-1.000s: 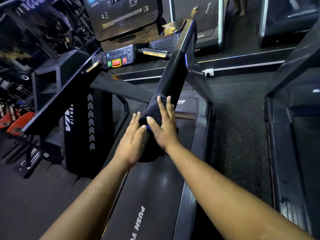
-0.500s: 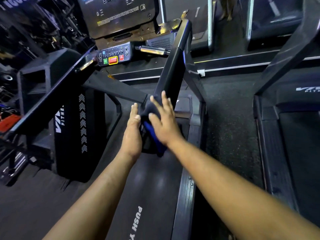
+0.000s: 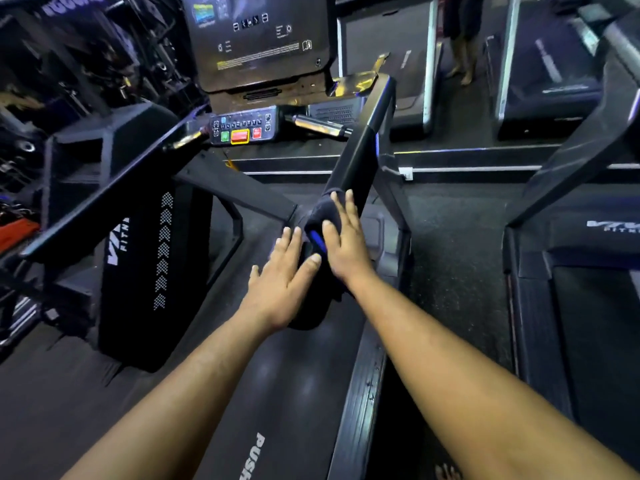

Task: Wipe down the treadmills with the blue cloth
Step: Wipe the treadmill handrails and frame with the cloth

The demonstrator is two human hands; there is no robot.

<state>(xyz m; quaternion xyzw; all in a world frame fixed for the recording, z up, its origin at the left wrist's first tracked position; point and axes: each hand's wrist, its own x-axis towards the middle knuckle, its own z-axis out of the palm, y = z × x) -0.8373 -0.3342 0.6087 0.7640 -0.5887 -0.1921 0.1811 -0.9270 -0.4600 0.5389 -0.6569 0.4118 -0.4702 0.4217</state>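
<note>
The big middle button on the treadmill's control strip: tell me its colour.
Red with a yellow border, clearest in the head view.

Dim gym light, glare on the chrome grip bar, blurred, wide-angle-bent edges.

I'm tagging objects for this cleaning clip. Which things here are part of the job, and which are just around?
Part of the job:
- blue cloth, wrapped on the handrail
- right hand pressing it
- left hand beside it
- treadmill belt

Just around:
- control panel
- neighbouring treadmill
- person standing beyond
</note>
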